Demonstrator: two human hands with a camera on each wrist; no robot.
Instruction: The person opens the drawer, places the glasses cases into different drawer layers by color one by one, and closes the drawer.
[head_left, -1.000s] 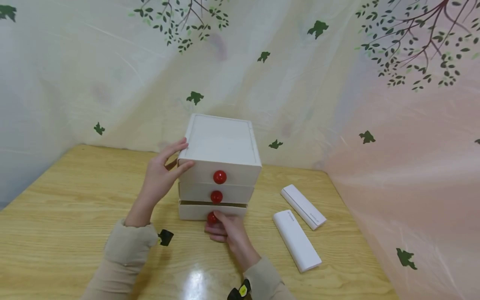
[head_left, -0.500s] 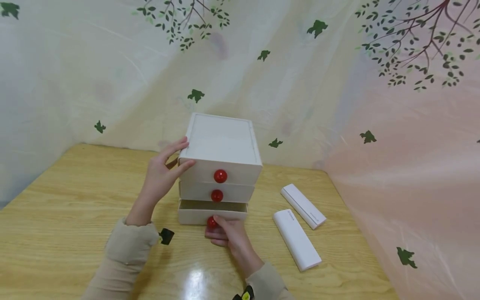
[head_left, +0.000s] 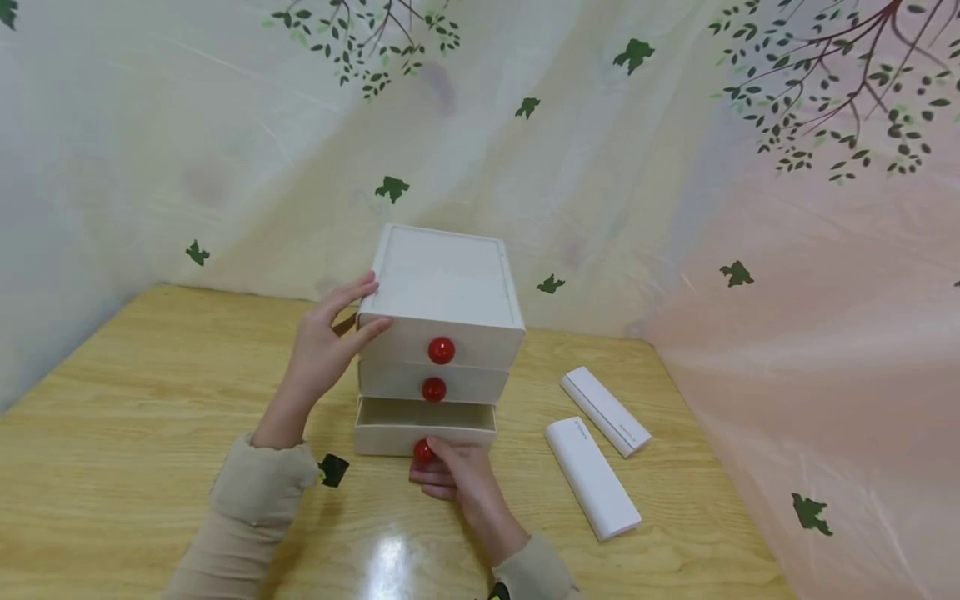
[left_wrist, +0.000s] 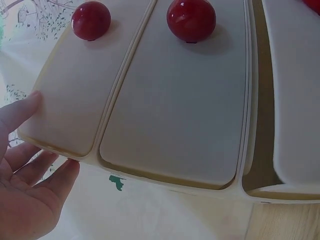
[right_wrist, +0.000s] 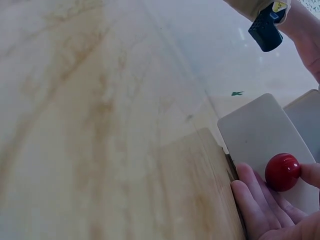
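A white three-drawer cabinet stands on the wooden table, each drawer front bearing a round red knob. My left hand holds its upper left front corner, with the thumb on the top drawer's front and the fingers along the side, as the left wrist view also shows. Low at the front, my right hand pinches the bottom knob with the thumb above and fingers beneath. The bottom drawer is pulled partway out, and the visible part of its inside is bare. The upper two drawers are closed.
Two white oblong blocks with rounded edges, resembling power banks, lie right of the cabinet: a front one and a rear one. A leaf-printed curtain hangs behind the table and along its right side.
The bottom drawer has slid farther out toward me, drawn by my right hand on its knob, and its opening has widened. My left hand stays at the cabinet corner.
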